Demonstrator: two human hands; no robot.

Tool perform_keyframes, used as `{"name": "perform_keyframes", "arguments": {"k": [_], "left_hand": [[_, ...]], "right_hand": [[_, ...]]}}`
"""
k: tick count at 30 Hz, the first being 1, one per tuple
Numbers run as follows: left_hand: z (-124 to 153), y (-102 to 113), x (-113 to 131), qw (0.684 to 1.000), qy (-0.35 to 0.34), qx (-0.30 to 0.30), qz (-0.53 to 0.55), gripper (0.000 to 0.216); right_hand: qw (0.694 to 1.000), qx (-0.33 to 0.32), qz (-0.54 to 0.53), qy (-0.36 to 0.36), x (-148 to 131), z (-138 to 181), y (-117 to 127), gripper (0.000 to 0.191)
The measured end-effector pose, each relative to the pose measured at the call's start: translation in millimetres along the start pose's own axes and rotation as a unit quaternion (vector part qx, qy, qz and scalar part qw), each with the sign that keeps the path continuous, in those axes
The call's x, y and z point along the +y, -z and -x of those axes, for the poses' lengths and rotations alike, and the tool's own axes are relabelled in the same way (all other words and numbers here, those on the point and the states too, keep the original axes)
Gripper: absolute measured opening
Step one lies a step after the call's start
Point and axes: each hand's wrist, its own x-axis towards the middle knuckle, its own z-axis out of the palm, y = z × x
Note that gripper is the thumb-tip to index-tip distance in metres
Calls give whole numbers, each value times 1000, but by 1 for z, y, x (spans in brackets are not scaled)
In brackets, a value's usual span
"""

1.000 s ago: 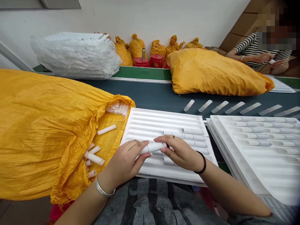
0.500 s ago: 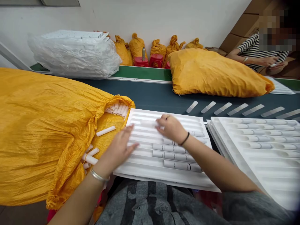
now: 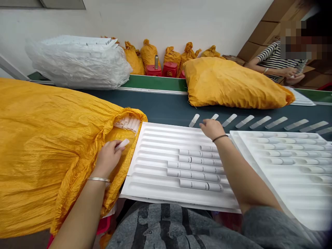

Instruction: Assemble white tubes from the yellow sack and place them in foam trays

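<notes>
My left hand (image 3: 107, 157) reaches into the mouth of the orange sack (image 3: 64, 152) and pinches a short white tube (image 3: 121, 144). More white tubes (image 3: 129, 123) lie inside the sack. My right hand (image 3: 212, 129) is over the dark belt, its fingers curled together and nothing visible in them. Just left of its fingertips lies a translucent white tube (image 3: 194, 120). Another tube (image 3: 214, 117) is partly hidden behind the hand. Between my hands, the white grooved tray (image 3: 153, 148) carries several printed tubes (image 3: 199, 176) on its right half; my right forearm covers some ends.
Several translucent tubes (image 3: 260, 122) lie slanted in a row along the belt (image 3: 160, 103). At right is a stack of trays (image 3: 298, 200) with tubes. A full orange sack (image 3: 238, 83) and a plastic-wrapped bundle (image 3: 80, 65) stand behind. A co-worker (image 3: 280, 62) is at far right.
My left hand has gone left from the tray to the sack and taken a tube. My right hand has moved from the tray to the belt, where another tube now lies at the row's left end.
</notes>
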Motion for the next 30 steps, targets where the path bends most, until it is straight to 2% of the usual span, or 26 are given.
{"name": "perform_keyframes", "arguments": {"k": [2,4,6,8,11,14,16,17,18,20,22,25,27,30], "left_hand": [[9,5,16,992,-37,43,113,36],[21,9,35,961,-85,64,255,33],[33,11,54,926,-122,55,352,28],[44,12,71,900,-138,38,413,26],[58,12,93,851,-109,6,514,26],[70,12,113,763,-24,-23,646,40],[77,11,124,714,24,-36,699,54],[79,10,128,708,34,-43,704,56],[81,9,130,715,33,-52,696,52],[84,7,131,755,10,-66,653,36],[85,9,128,807,-13,-78,585,25],[85,20,124,868,-33,-119,481,24],[86,29,126,881,-52,-170,438,25],[88,39,131,876,-95,-236,409,25]], "right_hand": [[999,-23,21,30,12,30,-1,28],[996,-60,32,56,22,55,-8,19],[992,-74,40,97,30,70,-16,15],[983,-47,60,165,36,78,-21,17],[969,50,68,232,34,91,-16,15],[955,107,-84,263,14,120,-6,18],[915,103,-228,315,-7,146,-3,22],[891,97,-284,341,-19,158,-4,25],[869,95,-325,359,-29,167,-5,28],[841,102,-377,374,-44,179,-7,33],[824,120,-400,382,-50,181,-6,37],[805,135,-381,435,-49,175,0,40],[796,120,-355,476,-49,171,5,40],[791,74,-334,507,-54,170,5,37]]}}
